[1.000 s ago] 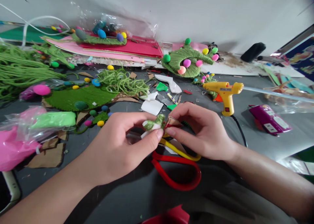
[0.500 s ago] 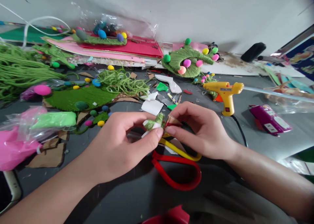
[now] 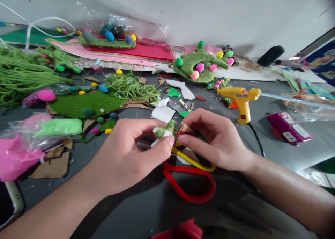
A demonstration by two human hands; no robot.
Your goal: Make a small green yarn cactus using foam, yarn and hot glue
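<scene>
Between thumb and fingers, my left hand (image 3: 138, 155) pinches a small white piece wrapped in green yarn (image 3: 167, 128). Close beside it, my right hand (image 3: 217, 139) is closed on a small scrap of brown cardboard (image 3: 184, 129) with a dark red edge. The two held pieces are nearly touching, and the fingertips hide where they meet. Below the hands lie scissors with one red handle (image 3: 191, 181) and one yellow handle (image 3: 195, 162); their blades are mostly hidden. White paper scraps (image 3: 163, 114) lie just beyond my fingers.
A yellow glue gun (image 3: 242, 101) with a black cord stands at the right, near a purple packet (image 3: 289, 127). Green yarn (image 3: 131, 88) and a yarn-covered leaf shape (image 3: 81, 104) lie at the left. Pink and green packets (image 3: 57, 127) are nearer. A decorated green piece (image 3: 196, 66) lies behind.
Both hands stay almost in place, still holding their pieces. The cardboard scrap looks slightly turned; the whole view has shifted a few pixels.
</scene>
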